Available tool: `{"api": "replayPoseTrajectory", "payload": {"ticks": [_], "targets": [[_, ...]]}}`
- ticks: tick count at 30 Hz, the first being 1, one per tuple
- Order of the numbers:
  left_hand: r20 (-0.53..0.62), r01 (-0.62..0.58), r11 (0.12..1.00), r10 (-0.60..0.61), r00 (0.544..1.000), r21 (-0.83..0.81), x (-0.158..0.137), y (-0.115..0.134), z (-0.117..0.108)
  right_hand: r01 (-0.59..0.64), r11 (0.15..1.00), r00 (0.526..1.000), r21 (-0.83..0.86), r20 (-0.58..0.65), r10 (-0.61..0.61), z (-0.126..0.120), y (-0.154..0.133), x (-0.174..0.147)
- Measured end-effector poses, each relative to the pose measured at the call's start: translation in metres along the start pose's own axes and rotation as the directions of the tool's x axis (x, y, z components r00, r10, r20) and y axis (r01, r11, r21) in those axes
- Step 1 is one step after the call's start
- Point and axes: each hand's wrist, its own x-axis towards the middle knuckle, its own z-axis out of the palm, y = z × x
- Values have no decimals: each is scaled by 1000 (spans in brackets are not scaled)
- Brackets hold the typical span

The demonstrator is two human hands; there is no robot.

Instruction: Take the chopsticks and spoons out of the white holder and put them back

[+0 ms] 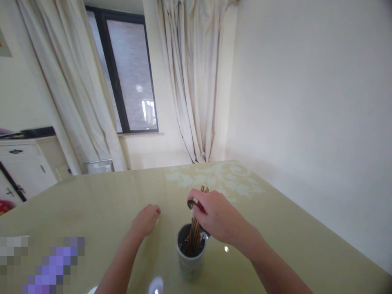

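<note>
Currently, at lower centre, your right hand [199,207] pinches a metal spoon [191,203] near its bowl, above the holder [191,265]; likely stiff, light, slick; grip the neck. Left hand [146,220]: fingers curled, contents unclear.

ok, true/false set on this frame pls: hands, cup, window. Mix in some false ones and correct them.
1. The right hand holds a spoon above the cup. True.
2. The left hand grips the cup. False: it is apart from the cup, to its left.
3. Chopsticks stand in the cup. True.
4. The cup lies on its side. False: it stands upright on the table.
5. The curtains are closed over the window. False: they hang apart, with the pane showing between them.
</note>
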Motion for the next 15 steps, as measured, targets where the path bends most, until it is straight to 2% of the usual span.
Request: {"api": "replayPoseTrajectory", "payload": {"ticks": [3,9,12,15], "targets": [[0,3,1000,-3,1000,-29,-1,-1,-3,-36,997,999,-71,14,37,1,1,-1],[-32,21,994,-25,999,-109,-4,0,-15,-99,989,995,-110,6,100,-2,-2,-3],[-62,-3,985,-7,998,-171,-5,4,-28,-117,982,993,-148,-13,117,-3,-2,-2],[-152,-92,938,43,988,-333,-10,11,-51,-93,989,995,-114,-35,90,-6,0,0]]}}
